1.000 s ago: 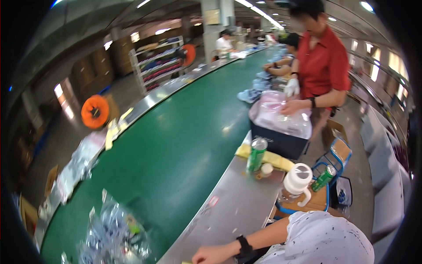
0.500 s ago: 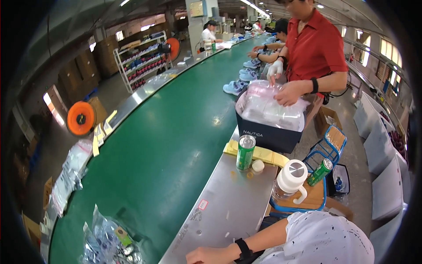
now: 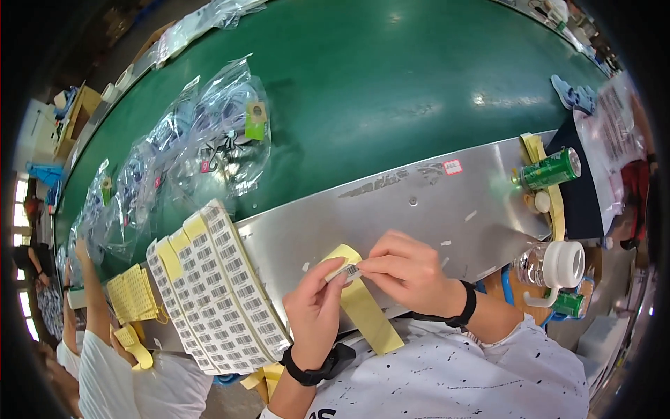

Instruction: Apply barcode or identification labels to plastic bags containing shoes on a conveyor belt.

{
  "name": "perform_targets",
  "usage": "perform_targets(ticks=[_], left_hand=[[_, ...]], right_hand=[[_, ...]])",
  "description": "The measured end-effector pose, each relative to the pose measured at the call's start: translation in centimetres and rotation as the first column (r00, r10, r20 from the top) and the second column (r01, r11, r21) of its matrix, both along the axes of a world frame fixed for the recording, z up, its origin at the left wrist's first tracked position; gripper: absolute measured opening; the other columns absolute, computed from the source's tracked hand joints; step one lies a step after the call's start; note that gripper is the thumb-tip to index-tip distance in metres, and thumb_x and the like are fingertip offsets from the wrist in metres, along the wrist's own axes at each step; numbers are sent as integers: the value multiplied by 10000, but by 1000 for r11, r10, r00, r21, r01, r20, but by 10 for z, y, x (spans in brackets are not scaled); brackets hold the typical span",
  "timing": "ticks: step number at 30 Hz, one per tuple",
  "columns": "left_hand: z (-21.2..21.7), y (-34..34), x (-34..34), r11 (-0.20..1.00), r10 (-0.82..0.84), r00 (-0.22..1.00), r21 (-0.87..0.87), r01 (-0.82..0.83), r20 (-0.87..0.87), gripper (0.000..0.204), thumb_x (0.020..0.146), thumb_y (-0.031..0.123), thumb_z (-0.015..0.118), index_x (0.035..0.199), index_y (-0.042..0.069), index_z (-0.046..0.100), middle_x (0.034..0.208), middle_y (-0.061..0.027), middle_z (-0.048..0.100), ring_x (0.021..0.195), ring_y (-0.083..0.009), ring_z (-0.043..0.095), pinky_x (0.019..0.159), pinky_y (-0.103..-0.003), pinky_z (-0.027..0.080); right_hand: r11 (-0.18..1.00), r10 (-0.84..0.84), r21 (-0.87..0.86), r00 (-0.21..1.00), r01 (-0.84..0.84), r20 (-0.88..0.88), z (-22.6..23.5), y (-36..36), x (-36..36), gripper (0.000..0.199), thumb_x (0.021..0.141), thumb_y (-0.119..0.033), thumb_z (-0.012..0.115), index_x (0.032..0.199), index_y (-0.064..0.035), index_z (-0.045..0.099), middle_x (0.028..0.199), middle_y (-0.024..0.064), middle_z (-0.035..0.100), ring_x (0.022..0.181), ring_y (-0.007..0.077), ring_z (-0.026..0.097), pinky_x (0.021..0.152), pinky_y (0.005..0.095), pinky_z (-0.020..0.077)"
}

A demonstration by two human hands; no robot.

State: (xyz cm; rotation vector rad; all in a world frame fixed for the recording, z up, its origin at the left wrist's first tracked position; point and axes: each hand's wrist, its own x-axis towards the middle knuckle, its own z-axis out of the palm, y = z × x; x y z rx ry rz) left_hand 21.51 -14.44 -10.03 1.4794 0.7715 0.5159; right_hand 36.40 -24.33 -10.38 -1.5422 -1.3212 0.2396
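My left hand is closed on a yellow backing strip, whose loose end hangs down toward my shirt. A small white barcode label sits at the strip's bend, between my two hands. The thumb and forefinger of my right hand pinch at this label's edge. Whether it is partly lifted off the backing is too small to tell. Just left of my hands, a large stack of barcode label sheets lies at the bench edge, with some labels gone and yellow backing showing.
Clear-bagged shoes line the green belt at left. On the right are a green can, a white-lidded jug and a dark box. A co-worker's arm reaches over the belt at far left, beside yellow label sheets.
The view has swung left and down, bringing the label sheets and more bagged shoes in. Both my hands now show, at the yellow strip; before, only my right hand was at the lower edge.
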Motion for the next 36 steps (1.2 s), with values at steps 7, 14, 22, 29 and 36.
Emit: perform_targets(ticks=[7, 14, 22, 29, 36], left_hand=[[12, 1, -13, 976, -128, 989, -188, 112, -71, 185, 910, 47, 600, 1074, -28, 640, 875, -49, 666, 853, -77, 642, 699, -224, 514], [6, 1, -69, 906, -124, 991, -401, 137, 59, 436, 1027, 298, 359, 1052, -72, 589, 920, -158, 669, 768, -176, 644, 725, -271, 515], [15, -9, -98, 978, -24, 996, -209, 5, -89, 155, 929, 97, 580, 971, -28, 660, 789, 2, 613, 655, -40, 533, 619, -203, 443], [-23, -6, -239, 792, -382, 912, -562, 239, -151, 172, 918, 138, 614, 934, -28, 657, 786, 11, 620, 698, -42, 548, 618, -201, 451], [-216, -79, -437, 873, 250, 378, 38, -486, -891, 308, 825, 287, 631, 793, -16, 674, 778, -167, 681, 683, -299, 675, 626, -386, 536]], right_hand=[[1000, -9, -22, 999, 10, 42, 13, 1, -8, 122, 730, 73, 669, 809, 6, 604, 950, 130, 573, 799, 275, 581, 676, 339, 484], [995, -13, -94, 912, -27, -409, 21, 3, -20, 69, 793, 55, 638, 836, 13, 603, 1013, 103, 572, 917, 191, 575, 813, 297, 471], [976, 6, -135, 635, -173, -772, 22, 15, -29, 20, 838, 26, 613, 847, 9, 608, 1072, 68, 553, 992, 129, 523, 885, 275, 436], [977, -75, -203, 789, -63, -609, -5, -2, -7, 129, 845, -12, 591, 970, -26, 617, 1199, 83, 546, 1008, 163, 547, 876, 291, 447], [987, -159, -123, 804, 107, -573, -20, 7, -28, 635, 881, -40, 576, 1445, -48, 286, 1368, 148, 394, 1016, 177, 544, 847, 282, 480]])
